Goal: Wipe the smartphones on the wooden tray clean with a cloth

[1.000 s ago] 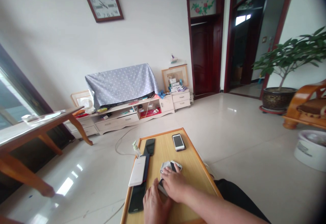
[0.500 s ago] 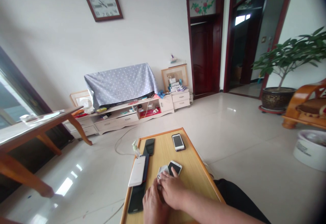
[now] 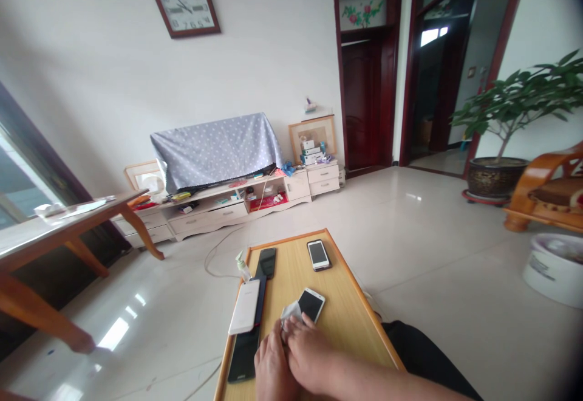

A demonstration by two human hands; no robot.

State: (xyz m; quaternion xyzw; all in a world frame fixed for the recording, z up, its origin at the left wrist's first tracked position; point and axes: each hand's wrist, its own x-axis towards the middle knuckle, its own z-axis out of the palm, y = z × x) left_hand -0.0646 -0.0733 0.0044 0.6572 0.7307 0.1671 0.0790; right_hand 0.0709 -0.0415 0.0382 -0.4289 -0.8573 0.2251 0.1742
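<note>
On the small wooden table, a white phone (image 3: 312, 304) lies at an angle, its dark screen up. A thin grey cloth (image 3: 290, 311) covers its lower left part. My right hand (image 3: 310, 346) rests on the cloth, fingers bent and close together over its near edge. Against it, on the left, my left hand (image 3: 272, 361) has its fingers curled together at the same spot. The palms and whatever lies beneath the fingers are hidden, so I cannot tell what the left hand grips.
Along the table's left side lie a white phone back up (image 3: 245, 307), a large black phone (image 3: 243, 355) and a dark phone (image 3: 266, 263), beside a pump bottle (image 3: 243, 266). Another white phone (image 3: 318, 255) lies at the far right. The table's rim (image 3: 355, 291) is raised orange wood.
My right hand has slid slightly down and back, its raised finger coming off the phone's screen. More of the screen shows. My left hand has barely moved.
</note>
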